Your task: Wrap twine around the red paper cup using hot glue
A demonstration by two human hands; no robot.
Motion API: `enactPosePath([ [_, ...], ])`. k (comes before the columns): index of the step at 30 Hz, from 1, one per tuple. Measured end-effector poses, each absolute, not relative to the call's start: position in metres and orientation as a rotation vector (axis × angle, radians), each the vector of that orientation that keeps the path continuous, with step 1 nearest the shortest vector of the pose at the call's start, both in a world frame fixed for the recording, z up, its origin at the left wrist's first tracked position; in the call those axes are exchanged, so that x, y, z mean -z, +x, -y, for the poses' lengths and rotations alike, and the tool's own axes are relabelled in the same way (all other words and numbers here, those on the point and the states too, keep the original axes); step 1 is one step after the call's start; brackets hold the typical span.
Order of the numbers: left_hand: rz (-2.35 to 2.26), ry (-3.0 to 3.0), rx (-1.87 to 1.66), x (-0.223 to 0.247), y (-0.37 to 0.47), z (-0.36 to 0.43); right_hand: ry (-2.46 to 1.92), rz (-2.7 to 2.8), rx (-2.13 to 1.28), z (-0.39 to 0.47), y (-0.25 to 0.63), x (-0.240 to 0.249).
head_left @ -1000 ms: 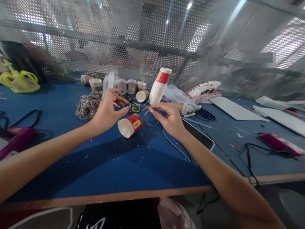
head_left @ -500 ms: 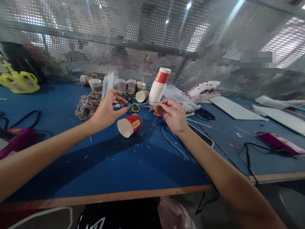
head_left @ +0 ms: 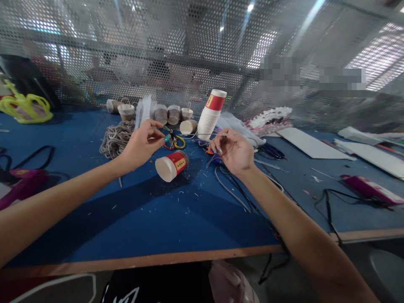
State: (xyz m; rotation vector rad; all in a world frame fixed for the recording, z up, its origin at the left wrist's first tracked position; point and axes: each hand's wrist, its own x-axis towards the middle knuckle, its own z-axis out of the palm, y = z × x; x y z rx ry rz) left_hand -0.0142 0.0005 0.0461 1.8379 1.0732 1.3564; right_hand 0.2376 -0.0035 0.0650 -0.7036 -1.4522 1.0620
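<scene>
Pale cord [head_left: 216,134] lies above the table [head_left: 132,227], its long axis nearly parallel to the front edge, between the 2 hands. The right hand [head_left: 235,151] is nearer, palm turned up, fingers curled in on the cord's end. On the left hand [head_left: 142,141], thumb and index tips are close together; whether they pinch the other end, I cannot tell. Below this span, 1 red-banded paper cup [head_left: 172,165] lies sideways, white end angled toward the front-left corner.

From the lying cup [head_left: 170,167], the left hand [head_left: 140,143] is hovering at ten o'clock, the right hand [head_left: 236,152] between two and three.
</scene>
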Motion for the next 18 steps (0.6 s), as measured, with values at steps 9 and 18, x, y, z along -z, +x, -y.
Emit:
enactPosePath([
  [9,-1.468,2.084,-1.256,-0.043,-0.031,-0.014,-0.806,1.35,-1.137,0.001,0.245,-0.067],
  [18,-1.237,2.15,-1.044,-0.045,-0.011,0.008,-0.88,1.412,-1.132,0.0,0.244,-0.067],
])
